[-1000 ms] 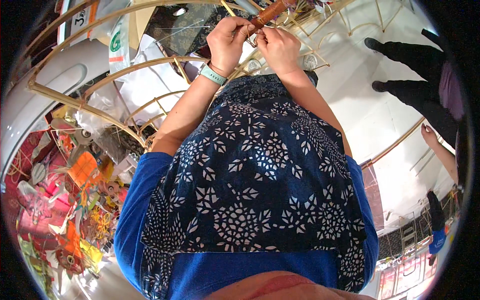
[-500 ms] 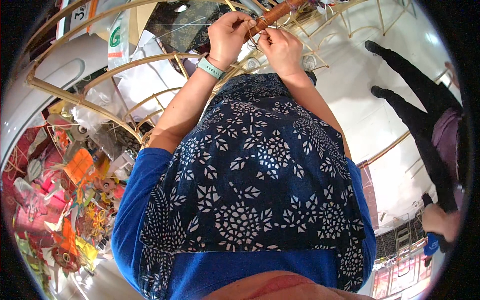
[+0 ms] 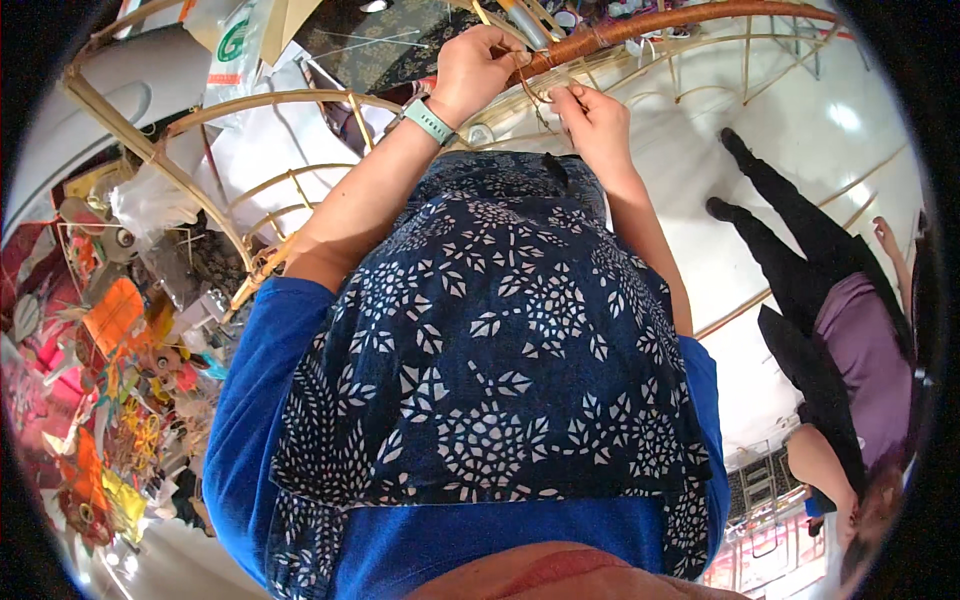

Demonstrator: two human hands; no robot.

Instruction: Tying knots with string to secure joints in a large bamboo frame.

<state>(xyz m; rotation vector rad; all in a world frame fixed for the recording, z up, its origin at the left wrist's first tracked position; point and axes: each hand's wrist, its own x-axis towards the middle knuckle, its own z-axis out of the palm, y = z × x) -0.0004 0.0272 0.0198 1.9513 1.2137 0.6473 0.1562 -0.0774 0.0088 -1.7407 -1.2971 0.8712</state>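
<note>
A long curved pole [image 3: 655,27], wrapped closely in reddish-brown cord or strip, crosses the top of the view. My left hand [image 3: 474,72], with a pale green watch on its wrist, pinches at the near left end of the wrapping. Lower and to the right, the closed fingers of my right hand [image 3: 598,122] grip a thin brown strand [image 3: 534,92]. This strand loops between both hands beneath the pole. Whether it is cord or a flat strip I cannot tell.
Bent bamboo strips form an open framework [image 3: 270,98] on the left and beyond my hands. Colourful paper pieces and puppet-like figures [image 3: 115,315] pile up at the left. A person in purple and black [image 3: 865,330] is on the right, over a pale floor [image 3: 690,150].
My right hand has drawn away from the pole, down and right, with the strand. More of the wrapped pole shows. The person at the right shows more fully.
</note>
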